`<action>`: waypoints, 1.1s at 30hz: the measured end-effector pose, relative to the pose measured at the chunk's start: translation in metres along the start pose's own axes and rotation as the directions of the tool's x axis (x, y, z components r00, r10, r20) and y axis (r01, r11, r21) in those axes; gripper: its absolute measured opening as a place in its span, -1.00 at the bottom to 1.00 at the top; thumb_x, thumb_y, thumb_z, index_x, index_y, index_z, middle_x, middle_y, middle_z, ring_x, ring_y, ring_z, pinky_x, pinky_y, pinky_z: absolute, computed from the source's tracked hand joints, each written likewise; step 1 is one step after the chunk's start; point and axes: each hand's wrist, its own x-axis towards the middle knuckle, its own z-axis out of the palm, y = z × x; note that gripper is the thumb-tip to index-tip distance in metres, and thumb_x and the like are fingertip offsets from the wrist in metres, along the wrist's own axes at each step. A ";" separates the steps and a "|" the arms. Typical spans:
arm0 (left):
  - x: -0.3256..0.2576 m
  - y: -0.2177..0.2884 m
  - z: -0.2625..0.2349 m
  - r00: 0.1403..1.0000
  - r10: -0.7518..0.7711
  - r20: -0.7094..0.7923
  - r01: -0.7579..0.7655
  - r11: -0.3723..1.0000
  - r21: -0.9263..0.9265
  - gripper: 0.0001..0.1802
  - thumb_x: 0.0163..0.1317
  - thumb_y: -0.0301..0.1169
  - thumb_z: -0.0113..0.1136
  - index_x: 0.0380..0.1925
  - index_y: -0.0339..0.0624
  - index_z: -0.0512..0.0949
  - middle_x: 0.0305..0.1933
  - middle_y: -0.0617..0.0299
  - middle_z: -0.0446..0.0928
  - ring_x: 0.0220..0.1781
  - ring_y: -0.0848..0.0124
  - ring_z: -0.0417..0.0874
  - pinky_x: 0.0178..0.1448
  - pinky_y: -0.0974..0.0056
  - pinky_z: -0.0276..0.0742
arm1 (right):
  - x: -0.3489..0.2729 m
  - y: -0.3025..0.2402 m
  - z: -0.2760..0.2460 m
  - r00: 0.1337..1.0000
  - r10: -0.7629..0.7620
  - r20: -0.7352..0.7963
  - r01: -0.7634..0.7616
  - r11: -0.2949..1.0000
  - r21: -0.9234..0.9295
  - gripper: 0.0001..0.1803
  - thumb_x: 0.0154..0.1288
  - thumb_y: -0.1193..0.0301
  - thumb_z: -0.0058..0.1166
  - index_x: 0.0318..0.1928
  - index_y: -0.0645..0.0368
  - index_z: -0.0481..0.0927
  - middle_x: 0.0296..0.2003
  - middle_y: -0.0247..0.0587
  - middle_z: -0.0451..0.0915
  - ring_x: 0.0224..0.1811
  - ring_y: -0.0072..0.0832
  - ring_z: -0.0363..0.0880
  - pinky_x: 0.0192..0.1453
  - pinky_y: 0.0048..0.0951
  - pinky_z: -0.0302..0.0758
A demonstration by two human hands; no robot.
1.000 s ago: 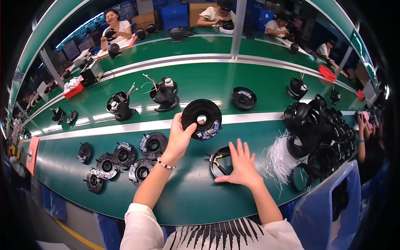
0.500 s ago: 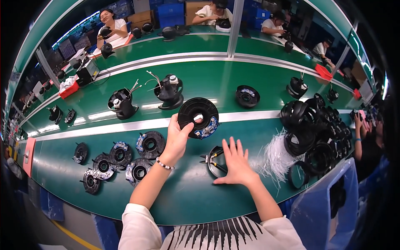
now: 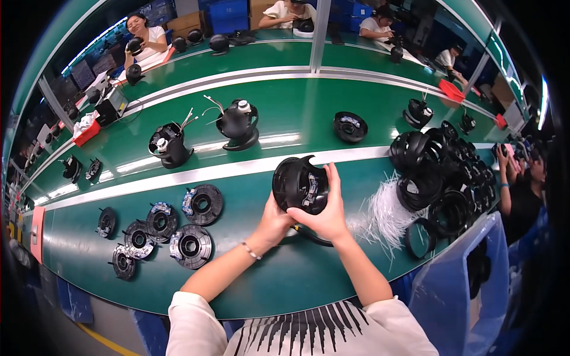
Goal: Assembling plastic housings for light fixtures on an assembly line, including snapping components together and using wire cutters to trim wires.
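Observation:
Both my hands hold a round black plastic housing (image 3: 298, 184) tilted up above the green table (image 3: 267, 279). My left hand (image 3: 274, 221) grips its lower left side. My right hand (image 3: 325, 212) wraps its lower right edge, fingers up along the rim. Inside the housing a small circuit board shows. A black ring part (image 3: 312, 236) lies on the table just under my hands, mostly hidden.
Several round black discs with circuit boards (image 3: 191, 244) lie at the left. A heap of white cable ties (image 3: 383, 210) and a pile of black housings (image 3: 442, 172) sit at the right. Black assemblies with wires (image 3: 237, 124) ride the conveyor belt. Other people work across and at the right.
My right hand left the ring on the table and joined my left hand on the housing. The housing has been lifted and tipped toward me.

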 end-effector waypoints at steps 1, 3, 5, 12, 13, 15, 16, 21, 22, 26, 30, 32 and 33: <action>0.004 0.012 -0.002 0.975 -0.054 0.216 0.067 0.996 -0.054 -0.19 -0.18 -0.46 0.06 0.19 -0.17 0.03 0.18 0.10 0.17 0.21 0.24 0.22 0.23 0.17 0.18 | 0.000 -0.002 -0.005 0.999 -0.032 0.019 0.032 0.999 0.003 0.28 -0.42 0.15 0.41 0.22 0.37 -0.20 0.08 0.16 0.10 0.17 -0.10 0.09 0.21 -0.22 0.11; 0.010 0.034 -0.008 0.892 -0.154 0.425 0.319 0.880 -0.352 -0.24 -0.05 -0.17 -0.04 0.19 -0.15 0.04 0.21 0.07 0.14 0.22 0.14 0.20 0.24 0.05 0.17 | -0.001 -0.004 -0.011 0.991 -0.089 0.097 0.092 0.995 -0.027 0.30 -0.45 0.22 0.42 0.25 0.31 -0.23 0.18 0.17 0.03 0.23 -0.15 0.07 0.26 -0.29 0.05; 0.011 0.041 -0.011 0.900 -0.276 0.339 0.404 0.820 -0.405 -0.28 0.10 0.08 -0.26 0.16 -0.17 0.13 0.18 0.03 0.20 0.18 0.10 0.25 0.21 0.02 0.20 | 0.000 -0.009 -0.011 0.965 -0.127 0.227 0.147 0.986 -0.073 0.31 -0.49 0.22 0.43 0.25 0.29 -0.19 0.18 0.14 0.02 0.21 -0.14 0.09 0.26 -0.28 0.08; 0.017 0.030 -0.003 0.943 -0.321 0.093 0.332 0.872 -0.359 -0.44 0.23 0.00 -0.37 0.02 -0.16 0.32 0.00 0.10 0.39 0.02 0.25 0.42 0.12 0.11 0.34 | 0.001 -0.015 -0.010 0.964 -0.092 0.249 0.108 0.993 -0.054 0.32 -0.52 0.16 0.45 0.25 0.29 -0.16 0.11 0.07 0.10 0.20 -0.12 0.05 0.24 -0.19 0.08; 0.017 0.028 -0.003 0.950 -0.298 0.092 0.310 0.872 -0.378 -0.45 0.23 -0.01 -0.37 0.02 -0.16 0.32 0.00 0.10 0.39 0.02 0.25 0.42 0.12 0.11 0.34 | 0.000 -0.017 -0.009 0.962 -0.125 0.241 0.154 0.983 -0.104 0.32 -0.52 0.16 0.45 0.25 0.29 -0.16 0.12 0.09 0.09 0.21 -0.10 0.05 0.24 -0.18 0.08; 0.019 0.021 -0.009 0.971 -0.235 0.045 0.236 0.911 -0.339 -0.45 0.24 -0.02 -0.38 0.04 -0.15 0.30 0.00 0.10 0.39 0.03 0.25 0.42 0.13 0.13 0.34 | -0.001 -0.022 -0.003 0.952 -0.219 0.213 0.264 0.941 -0.211 0.27 -0.49 0.12 0.42 0.23 0.30 -0.10 0.16 0.14 0.04 0.21 -0.04 0.03 0.23 -0.14 0.08; 0.017 0.022 -0.005 0.970 -0.237 0.044 0.238 0.910 -0.340 -0.45 0.24 -0.02 -0.38 0.04 -0.15 0.30 0.00 0.10 0.39 0.03 0.25 0.42 0.13 0.13 0.34 | -0.001 -0.023 -0.004 0.953 -0.216 0.214 0.262 0.942 -0.213 0.27 -0.49 0.12 0.42 0.23 0.30 -0.10 0.16 0.14 0.04 0.21 -0.04 0.03 0.23 -0.14 0.08; 0.010 0.028 0.008 0.984 -0.176 0.008 0.175 0.966 -0.189 -0.42 0.25 0.02 -0.44 0.07 -0.13 0.26 0.06 0.11 0.33 0.08 0.26 0.38 0.15 0.12 0.32 | 0.006 -0.027 -0.016 0.885 -0.352 0.304 0.425 0.877 -0.222 0.21 -0.50 0.11 0.39 0.21 0.27 0.01 0.19 0.15 -0.01 0.18 0.03 0.04 0.20 -0.08 0.09; 0.010 0.028 0.007 0.981 -0.191 0.021 0.192 0.974 -0.123 -0.34 0.22 0.12 -0.47 0.09 -0.12 0.24 0.09 0.10 0.30 0.10 0.25 0.36 0.18 0.10 0.29 | 0.010 -0.028 -0.019 0.851 -0.382 0.360 0.476 0.852 -0.220 0.22 -0.53 0.14 0.40 0.21 0.27 0.00 0.18 0.15 0.00 0.16 0.06 0.05 0.18 -0.08 0.12; 0.010 0.028 0.006 0.958 -0.250 0.141 0.279 0.925 -0.259 -0.20 0.13 0.27 -0.50 0.12 -0.14 0.19 0.08 0.09 0.32 0.11 0.26 0.36 0.16 0.12 0.32 | 0.012 -0.027 -0.019 0.888 -0.289 0.358 0.368 0.914 -0.173 0.28 -0.55 0.11 0.41 0.22 0.30 -0.06 0.16 0.12 0.07 0.16 -0.01 0.07 0.19 -0.15 0.13; 0.011 0.024 0.002 0.953 -0.287 0.097 0.302 0.913 -0.274 -0.20 0.11 0.27 -0.43 0.07 -0.17 0.26 0.05 0.07 0.34 0.08 0.23 0.39 0.17 0.11 0.31 | 0.010 -0.023 -0.014 0.905 -0.252 0.343 0.334 0.921 -0.203 0.27 -0.57 0.09 0.41 0.20 0.31 -0.04 0.14 0.09 0.10 0.17 -0.02 0.08 0.21 -0.15 0.11; 0.010 0.021 0.002 0.976 -0.190 0.107 0.214 0.929 -0.302 -0.30 0.12 0.17 -0.30 0.00 -0.21 0.32 -0.02 0.07 0.40 0.01 0.24 0.45 0.12 0.14 0.36 | 0.007 -0.018 -0.010 0.918 -0.255 0.304 0.333 0.913 -0.237 0.26 -0.57 0.06 0.40 0.19 0.31 -0.02 0.14 0.08 0.11 0.17 -0.03 0.08 0.20 -0.14 0.12; 0.010 0.017 0.006 0.979 -0.200 0.033 0.198 0.913 -0.357 -0.40 0.09 0.05 -0.20 -0.07 -0.22 0.36 -0.09 0.07 0.45 -0.07 0.26 0.49 0.06 0.17 0.40 | 0.004 -0.016 -0.008 0.928 -0.261 0.265 0.331 0.904 -0.270 0.25 -0.57 0.04 0.39 0.18 0.31 0.00 0.14 0.07 0.11 0.17 -0.04 0.08 0.18 -0.14 0.12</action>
